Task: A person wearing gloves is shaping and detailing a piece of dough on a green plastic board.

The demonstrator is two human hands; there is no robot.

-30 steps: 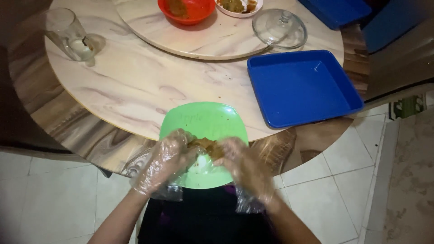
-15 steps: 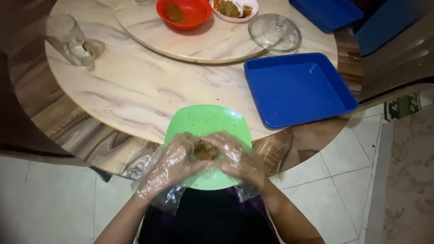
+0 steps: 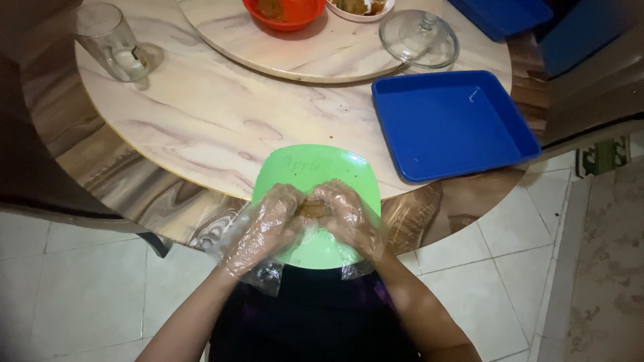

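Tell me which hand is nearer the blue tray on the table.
Right. The right hand is over the green plate, on the side toward the blue tray. The left hand is farther off, on the plate's other side. Both press a brown piece of food.

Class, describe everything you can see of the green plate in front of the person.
The green plate is a rounded-square dish, plastic by its look, lying flat at the near edge of the round marble-patterned table and overhanging it toward the person. Faint lettering marks its far part. The left hand and right hand, in clear plastic gloves, hold a brown piece of food over its middle.
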